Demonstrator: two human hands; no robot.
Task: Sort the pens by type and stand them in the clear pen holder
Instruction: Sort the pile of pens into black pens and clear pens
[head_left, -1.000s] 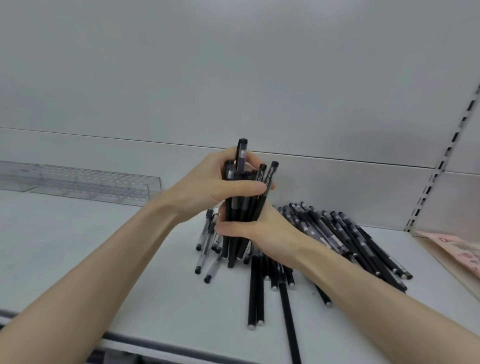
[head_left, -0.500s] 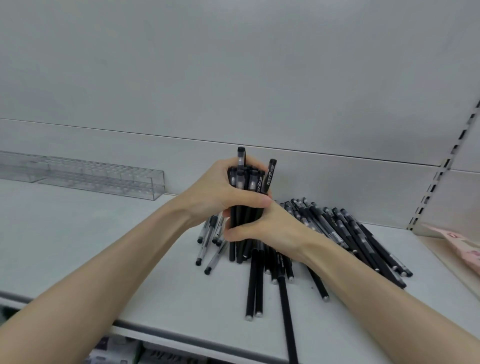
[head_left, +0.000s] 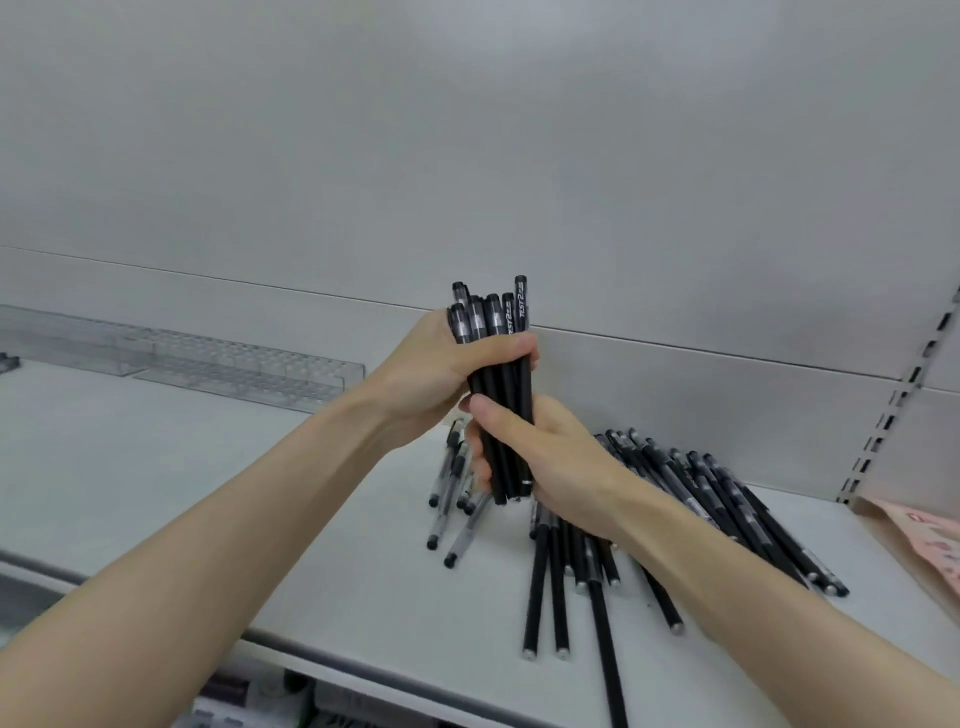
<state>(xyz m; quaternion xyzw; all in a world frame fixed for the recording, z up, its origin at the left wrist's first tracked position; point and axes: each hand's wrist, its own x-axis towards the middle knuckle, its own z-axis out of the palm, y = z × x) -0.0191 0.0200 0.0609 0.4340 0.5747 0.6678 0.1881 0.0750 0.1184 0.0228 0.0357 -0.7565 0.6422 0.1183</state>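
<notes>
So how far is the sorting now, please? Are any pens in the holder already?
Done: only rough grouping; no pen stands in the visible part of the clear pen holder. In hand: the left hand and right hand both grip an upright bundle of black pens. Left: clear-barrelled pens and many dark pens lie on the shelf; all must go into the holder.

This looks like a shop aisle. A pale metal shelf stands against a plain grey back panel, with a slotted upright strip at the right for hanging shelves. A long clear pen holder sits along the back, many identical pens lie heaped, and packaged goods show on the level below.
</notes>
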